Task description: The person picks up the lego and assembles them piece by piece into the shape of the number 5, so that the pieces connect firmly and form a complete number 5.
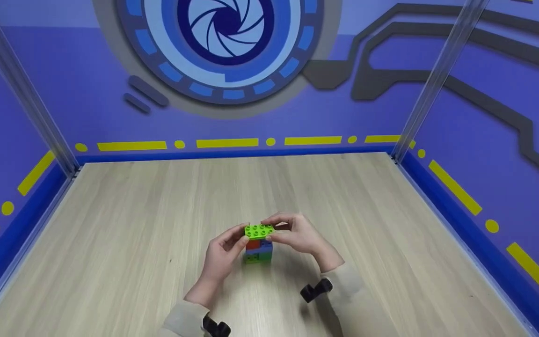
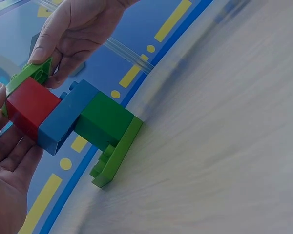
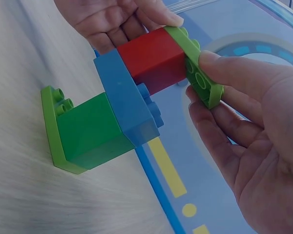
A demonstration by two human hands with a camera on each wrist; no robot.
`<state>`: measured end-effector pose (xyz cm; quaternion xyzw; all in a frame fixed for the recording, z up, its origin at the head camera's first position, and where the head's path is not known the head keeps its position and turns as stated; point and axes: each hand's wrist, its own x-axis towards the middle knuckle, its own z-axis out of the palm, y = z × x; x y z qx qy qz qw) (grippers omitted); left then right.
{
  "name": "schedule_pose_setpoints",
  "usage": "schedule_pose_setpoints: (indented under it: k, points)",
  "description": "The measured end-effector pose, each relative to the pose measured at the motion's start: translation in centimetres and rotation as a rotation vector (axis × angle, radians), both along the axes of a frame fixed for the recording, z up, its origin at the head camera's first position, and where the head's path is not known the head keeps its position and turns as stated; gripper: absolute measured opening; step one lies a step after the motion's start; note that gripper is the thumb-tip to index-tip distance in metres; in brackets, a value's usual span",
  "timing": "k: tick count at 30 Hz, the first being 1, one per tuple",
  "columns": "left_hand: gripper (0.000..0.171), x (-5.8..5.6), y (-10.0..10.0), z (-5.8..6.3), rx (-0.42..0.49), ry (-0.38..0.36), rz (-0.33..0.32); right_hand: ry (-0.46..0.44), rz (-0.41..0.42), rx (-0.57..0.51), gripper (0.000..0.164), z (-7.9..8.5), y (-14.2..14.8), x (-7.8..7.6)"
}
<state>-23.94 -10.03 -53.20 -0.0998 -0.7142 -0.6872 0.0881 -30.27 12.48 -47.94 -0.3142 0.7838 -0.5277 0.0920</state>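
A small stack of toy building blocks stands upright on the table. Its top is a light green studded plate (image 1: 258,230), lying over a red brick (image 2: 31,102) and jutting past it on the right. Under the red one come a blue brick (image 3: 124,100), a green brick (image 3: 90,131) and a lower light green plate (image 2: 118,153) at the bottom. My left hand (image 1: 220,255) pinches the top plate's left end, its other fingers beside the red brick. On the right, my right hand (image 1: 300,234) pinches the overhanging end between thumb and fingers.
The wood-grain table (image 1: 124,234) reaches back to a blue printed wall (image 1: 232,126) with yellow dashes. Side panels with clear corner posts (image 1: 431,93) border it left and right. Black straps (image 1: 316,290) sit at both sleeves.
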Motion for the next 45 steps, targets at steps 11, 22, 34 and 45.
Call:
schedule_pose_setpoints:
  k: [11,22,34,45]
  points:
    - [0.044,0.24,0.05,0.13,0.012,-0.026,0.000,-0.057,-0.018,-0.004,0.031,-0.46,0.02,-0.10]
    - [0.044,0.18,-0.01,0.23,-0.017,-0.030,-0.011,-0.096,-0.033,-0.033,0.032,-0.64,0.12,-0.25]
    - [0.044,0.06,-0.18,0.05,-0.007,-0.029,-0.024,-0.133,-0.014,-0.058,0.035,-0.96,0.21,-0.57]
    - [0.048,0.10,-0.12,0.04,-0.004,-0.039,-0.019,-0.167,0.012,-0.081,0.044,-0.97,0.59,-0.89]
